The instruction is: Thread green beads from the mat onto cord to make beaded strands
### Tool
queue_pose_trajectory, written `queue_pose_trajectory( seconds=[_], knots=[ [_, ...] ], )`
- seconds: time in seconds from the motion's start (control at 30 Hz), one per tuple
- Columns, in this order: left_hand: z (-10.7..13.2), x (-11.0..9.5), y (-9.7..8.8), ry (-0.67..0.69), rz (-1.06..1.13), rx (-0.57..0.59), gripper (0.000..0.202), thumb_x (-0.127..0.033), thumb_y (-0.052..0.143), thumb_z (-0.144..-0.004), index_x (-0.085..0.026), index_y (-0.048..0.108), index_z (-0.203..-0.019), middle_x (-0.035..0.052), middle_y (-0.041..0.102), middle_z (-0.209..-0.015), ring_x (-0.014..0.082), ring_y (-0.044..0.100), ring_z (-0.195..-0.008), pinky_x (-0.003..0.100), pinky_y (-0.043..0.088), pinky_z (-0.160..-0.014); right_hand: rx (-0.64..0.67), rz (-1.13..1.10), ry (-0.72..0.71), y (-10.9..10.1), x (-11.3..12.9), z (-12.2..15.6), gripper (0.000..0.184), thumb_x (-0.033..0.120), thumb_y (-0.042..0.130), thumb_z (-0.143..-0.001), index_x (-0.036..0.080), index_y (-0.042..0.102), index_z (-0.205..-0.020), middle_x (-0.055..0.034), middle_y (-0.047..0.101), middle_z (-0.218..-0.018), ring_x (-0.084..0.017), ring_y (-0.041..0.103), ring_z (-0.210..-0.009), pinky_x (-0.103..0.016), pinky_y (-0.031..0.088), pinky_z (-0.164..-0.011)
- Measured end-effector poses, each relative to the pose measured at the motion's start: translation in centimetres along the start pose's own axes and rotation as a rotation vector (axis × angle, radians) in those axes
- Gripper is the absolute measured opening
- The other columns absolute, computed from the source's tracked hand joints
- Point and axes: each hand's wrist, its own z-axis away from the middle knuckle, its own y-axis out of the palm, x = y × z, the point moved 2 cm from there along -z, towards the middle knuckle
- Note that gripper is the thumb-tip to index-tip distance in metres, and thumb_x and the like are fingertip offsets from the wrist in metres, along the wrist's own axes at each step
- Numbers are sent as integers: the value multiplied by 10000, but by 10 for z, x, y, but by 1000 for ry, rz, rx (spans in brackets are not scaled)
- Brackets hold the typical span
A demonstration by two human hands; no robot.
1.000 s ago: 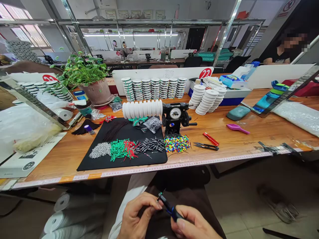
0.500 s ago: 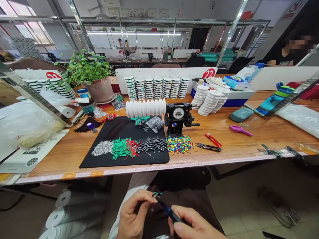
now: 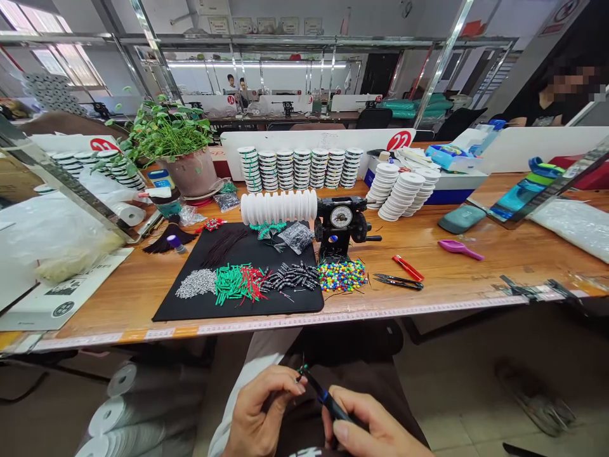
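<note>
1. The left hand (image 3: 264,409) is pinching the tip of a black rod (image 3: 328,397), thumb and fingers (image 3: 290,386) closed on it, with tiny green beads (image 3: 301,373) sitting right at that tip.
2. The right hand (image 3: 366,426) is gripping the rod's lower end, its fingers (image 3: 352,406) curled firmly around it.
3. Both hands are holding the rod over the person's lap (image 3: 352,355), below the table's near edge (image 3: 238,330).
4. Beyond that edge, a black mat (image 3: 238,308) is lying with rows of beads (image 3: 238,283) across it.
5. A dial counter (image 3: 341,219) is standing at the mat's far right corner, with white spools (image 3: 278,207) just beside it and scissors (image 3: 397,282) lying off to the right.
</note>
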Motion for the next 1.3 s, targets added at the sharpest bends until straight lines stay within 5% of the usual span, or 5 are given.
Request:
queue_pose_trajectory(
  seconds=[0.63, 0.87, 1.0, 1.3],
  knots=[
    [-3, -6, 2, 29, -44, 20, 161, -185, 568, -967, -235, 709, -907, 26, 744, -794, 172, 732, -772, 218, 593, -720, -12, 34, -15, 1, 1, 1, 516, 683, 503, -895, 183, 532, -771, -5, 489, -775, -178, 446, -749, -276, 361, -715],
    [-5, -6, 4, 23, -54, 45, 162, -147, 579, -948, -223, 717, -908, 46, 754, -804, 186, 731, -766, 231, 592, -710, -164, -3, 93, 7, -33, 2, 665, 859, 515, -776, 212, 395, -684, 33, 359, -668, -139, 307, -648, -250, 287, -587],
    [-6, -9, 4, 123, -105, 119, 184, -87, 565, -928, -215, 698, -929, 53, 752, -799, 187, 717, -764, 254, 590, -736, -255, -127, 63, 12, -45, 4, 657, 841, 565, -773, 206, 420, -684, 30, 398, -648, -129, 318, -614, -254, 298, -596],
    [-12, -22, 4, 341, -188, 195, 234, -52, 533, -931, -193, 701, -1017, 85, 760, -824, 192, 719, -759, 255, 587, -730, -142, -301, -11, 15, -17, 0, 561, 700, 630, -844, 191, 449, -691, 30, 401, -655, -119, 302, -604, -244, 275, -589]
  ],
)
